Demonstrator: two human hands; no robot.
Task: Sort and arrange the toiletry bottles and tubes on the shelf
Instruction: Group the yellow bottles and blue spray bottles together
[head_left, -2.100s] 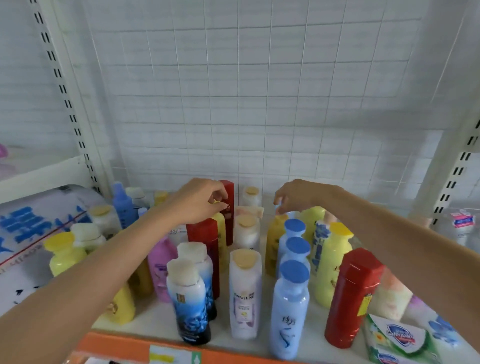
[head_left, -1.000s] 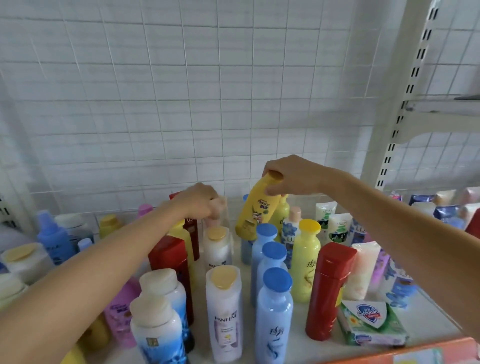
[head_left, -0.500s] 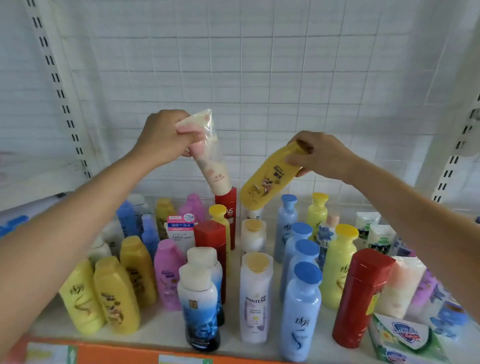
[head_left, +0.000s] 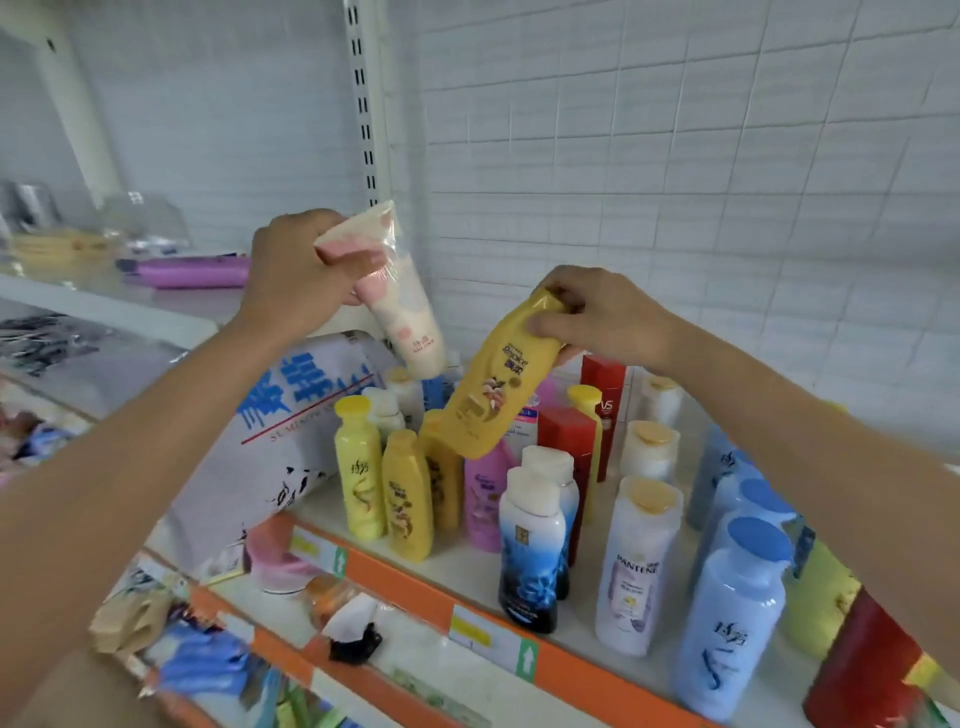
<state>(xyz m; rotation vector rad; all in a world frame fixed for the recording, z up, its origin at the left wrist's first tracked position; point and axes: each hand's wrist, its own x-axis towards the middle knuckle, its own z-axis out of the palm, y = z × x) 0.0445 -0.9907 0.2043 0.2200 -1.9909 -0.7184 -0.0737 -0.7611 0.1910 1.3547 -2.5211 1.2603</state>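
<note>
Our left hand (head_left: 298, 270) has its grip tight around the crimped end of a pink and white tube (head_left: 397, 301), and the tube hangs down with its cap low. Our right hand (head_left: 597, 317) pinches the top of a yellow bottle (head_left: 491, 395), which tilts in the air over the other yellow bottles (head_left: 405, 493) that stand at the left of the shelf (head_left: 467, 566). We think the tube is soft and light and may squash, so holding it by the flat end looks safe. We think the yellow bottle is stiff and smooth and maybe a bit heavy, so it could slip from a pinch at the top; a hold around its middle would be better. More bottles stand near, like the white Pantene bottle (head_left: 636, 566) and the blue-capped bottle (head_left: 732, 618). Our right arm hides some bottles at the back. The red bottle (head_left: 862, 670) is cut off at the corner. The stuff on the lower shelf is too blurry to name.
</note>
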